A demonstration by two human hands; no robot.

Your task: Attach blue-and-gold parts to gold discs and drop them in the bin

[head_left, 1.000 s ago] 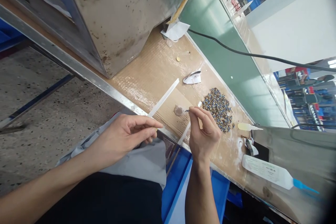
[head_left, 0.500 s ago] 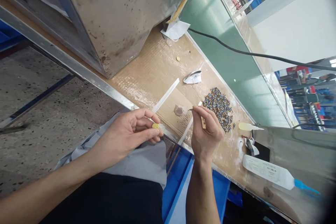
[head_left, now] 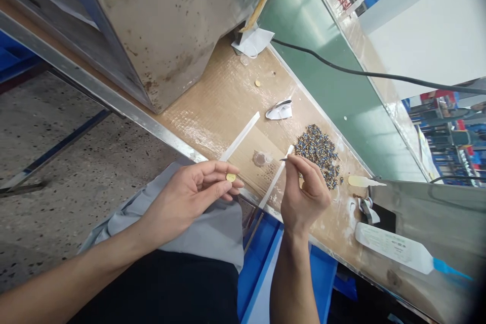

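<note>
My left hand (head_left: 197, 190) pinches a small yellow disc (head_left: 231, 177) between thumb and fingers, just over the bench's near edge. Farther right, my right hand (head_left: 306, 192) is closed around a thin tool with a dark pointed tip (head_left: 283, 159); most of it is hidden in the fingers, so its exact kind does not show. A small clear round container (head_left: 261, 158) sits on the cardboard between the hands, with tiny dark specks beside it. Just beyond my right hand lies a heap of small blue and brass-coloured parts (head_left: 319, 149).
White tape strips (head_left: 241, 136) cross the cardboard-covered bench (head_left: 212, 106). A large metal housing (head_left: 163, 25) stands at the left. Crumpled white material (head_left: 280, 110) lies mid-bench. To the right are a small squeeze bottle (head_left: 362, 181) and a large white bottle (head_left: 395, 248). A black cable (head_left: 330, 67) hangs across the back.
Both hands have shifted slightly to the right. The right hand's tool tip has moved away from the clear container. The yellow disc now shows more of its face.
</note>
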